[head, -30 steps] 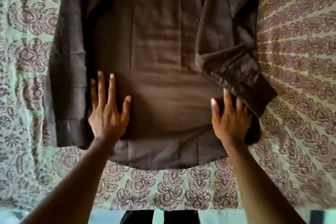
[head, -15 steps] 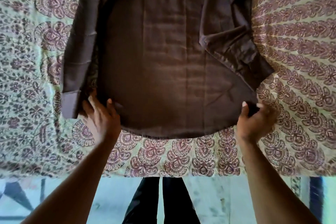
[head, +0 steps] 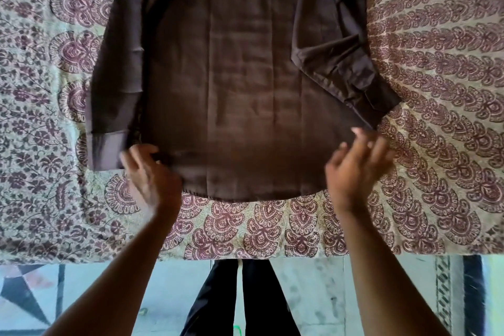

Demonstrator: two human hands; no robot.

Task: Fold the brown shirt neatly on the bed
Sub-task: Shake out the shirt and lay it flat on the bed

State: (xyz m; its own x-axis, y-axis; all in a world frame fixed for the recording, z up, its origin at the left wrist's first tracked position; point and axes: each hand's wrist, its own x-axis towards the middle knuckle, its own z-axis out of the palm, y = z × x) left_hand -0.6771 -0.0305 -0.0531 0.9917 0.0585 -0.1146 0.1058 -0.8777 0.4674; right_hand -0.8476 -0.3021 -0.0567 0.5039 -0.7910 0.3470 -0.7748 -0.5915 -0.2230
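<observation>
Your left hand grips the brown shirt hem at seven o'clock; your right hand, blurred, hovers open-fingered at four o'clock; no readable writing.

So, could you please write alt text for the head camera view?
A brown shirt lies flat on a patterned bedspread, sleeves folded inward. The left hand holds the hem's left corner; the right hand hovers at the right corner, fingers loose.

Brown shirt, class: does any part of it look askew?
Yes. The sleeve on the right lies bent diagonally across the shirt, its cuff jutting onto the bedspread; the other sleeve lies straight.
</observation>
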